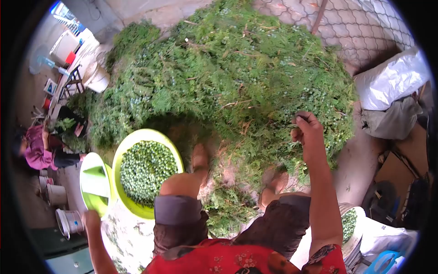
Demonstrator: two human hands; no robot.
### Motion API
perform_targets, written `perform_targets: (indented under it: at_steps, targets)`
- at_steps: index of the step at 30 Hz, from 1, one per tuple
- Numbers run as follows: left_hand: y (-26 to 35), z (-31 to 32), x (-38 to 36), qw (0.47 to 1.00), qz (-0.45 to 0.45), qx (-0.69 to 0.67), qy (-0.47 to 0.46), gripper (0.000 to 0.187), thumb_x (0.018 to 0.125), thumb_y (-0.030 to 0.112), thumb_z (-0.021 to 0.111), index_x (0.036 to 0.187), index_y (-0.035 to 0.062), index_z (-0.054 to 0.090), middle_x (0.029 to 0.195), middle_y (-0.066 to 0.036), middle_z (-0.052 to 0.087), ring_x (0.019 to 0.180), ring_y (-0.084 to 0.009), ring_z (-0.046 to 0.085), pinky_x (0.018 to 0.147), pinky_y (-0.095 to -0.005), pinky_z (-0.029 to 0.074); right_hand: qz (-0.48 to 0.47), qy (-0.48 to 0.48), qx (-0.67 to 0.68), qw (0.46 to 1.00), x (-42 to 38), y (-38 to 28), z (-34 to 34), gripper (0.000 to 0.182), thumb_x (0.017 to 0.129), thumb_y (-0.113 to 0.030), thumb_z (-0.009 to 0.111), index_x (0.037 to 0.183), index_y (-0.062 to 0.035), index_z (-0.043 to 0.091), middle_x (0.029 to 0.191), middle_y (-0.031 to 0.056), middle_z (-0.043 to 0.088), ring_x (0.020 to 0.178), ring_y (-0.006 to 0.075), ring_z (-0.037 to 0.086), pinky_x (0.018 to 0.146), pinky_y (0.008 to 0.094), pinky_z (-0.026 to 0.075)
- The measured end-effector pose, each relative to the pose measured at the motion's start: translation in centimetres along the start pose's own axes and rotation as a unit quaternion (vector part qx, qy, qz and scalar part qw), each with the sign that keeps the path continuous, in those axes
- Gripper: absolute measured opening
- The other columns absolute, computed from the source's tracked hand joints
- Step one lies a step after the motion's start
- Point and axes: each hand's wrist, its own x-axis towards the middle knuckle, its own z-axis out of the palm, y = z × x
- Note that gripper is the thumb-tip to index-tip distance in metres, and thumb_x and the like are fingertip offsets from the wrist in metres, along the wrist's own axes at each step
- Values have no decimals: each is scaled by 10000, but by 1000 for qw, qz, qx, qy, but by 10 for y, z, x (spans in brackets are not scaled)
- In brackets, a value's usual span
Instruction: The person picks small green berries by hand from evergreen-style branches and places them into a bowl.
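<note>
My right hand (307, 129) is raised over the right side of a large heap of green cut branches (219, 68) dotted with bluish berries. Its fingers are curled and pinched around something small and dark that I cannot make out. At the lower left, my left hand (91, 219) is at the near rim of a lime-green bucket (107, 205), its fingers closed at that edge and partly lost in glare. Beside this bucket stands a larger lime-green tub (178, 157), full of small green berries (148, 171).
Another person (41, 146) sits at the far left near several white buckets (68, 222). A white bucket (97, 77) leans by the heap. On the right lie a silvery sack (392, 80) and a container of berries (349, 223). My feet (199, 157) rest among loose sprigs.
</note>
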Motion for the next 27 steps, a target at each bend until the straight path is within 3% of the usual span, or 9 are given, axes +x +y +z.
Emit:
perform_targets:
  at_steps: [6,8,10,11,12,13,16,18,27]
  targets:
    - [94,-162,-18,983,86,-165,3,199,766,140,518,685,-4,628,745,-173,632,667,-360,602,607,-432,468,65,-22,-200,977,49,34,-27,243,829,-174,537,1016,-19,529,792,59,581,560,119,523,472,267,423]
    - [181,-262,-16,835,174,-521,1,202,791,148,543,751,-43,594,646,-129,593,549,-221,555,532,-333,425,85,-37,-282,955,78,65,-32,284,811,-186,540,1029,-5,523,798,79,574,588,155,531,496,303,420]
    - [258,-294,-19,767,312,-557,58,109,835,105,532,880,22,587,706,-102,589,582,-135,501,537,-285,420,-15,-82,-398,913,107,92,-35,318,790,-209,539,1034,-5,519,836,120,577,689,249,545,595,374,437]
    - [292,-300,-36,599,311,-736,-54,131,850,120,522,910,19,580,736,-106,600,600,-175,549,557,-304,442,-14,-79,-399,913,120,95,-35,318,790,-209,539,1034,-5,519,836,120,577,689,249,545,595,374,437]
    - [328,-322,-43,755,392,-525,-30,159,827,129,533,946,29,568,757,-121,604,655,-245,594,597,-341,467,-6,-72,-466,882,132,91,-28,341,794,-210,531,1062,1,513,881,141,580,760,288,552,654,404,443]
    - [336,-369,-44,776,542,-313,-77,326,814,203,577,1111,82,520,943,-151,596,836,-289,606,687,-365,481,4,-64,-530,846,146,89,-26,364,799,-211,524,1090,6,507,926,161,583,830,327,559,713,434,450]
    - [399,-342,-48,698,626,-347,-16,252,800,129,527,1037,45,507,776,-130,569,707,-315,584,637,-415,468,-175,85,-562,804,207,124,-41,395,802,-178,532,1142,18,487,1046,198,566,905,349,575,754,437,475]
    - [413,-329,-48,684,645,-340,-22,250,808,127,514,1041,38,502,759,-132,564,676,-320,576,623,-420,468,-67,82,-580,808,232,86,-35,502,803,-161,555,1250,18,413,1224,203,478,1001,366,559,778,439,494]
    - [417,-356,-18,719,642,-245,-103,325,794,107,483,1108,29,453,783,-133,553,688,-304,581,625,-409,470,-108,126,-731,662,343,79,-39,539,808,-121,566,1288,-74,327,1389,188,281,930,345,597,693,429,520]
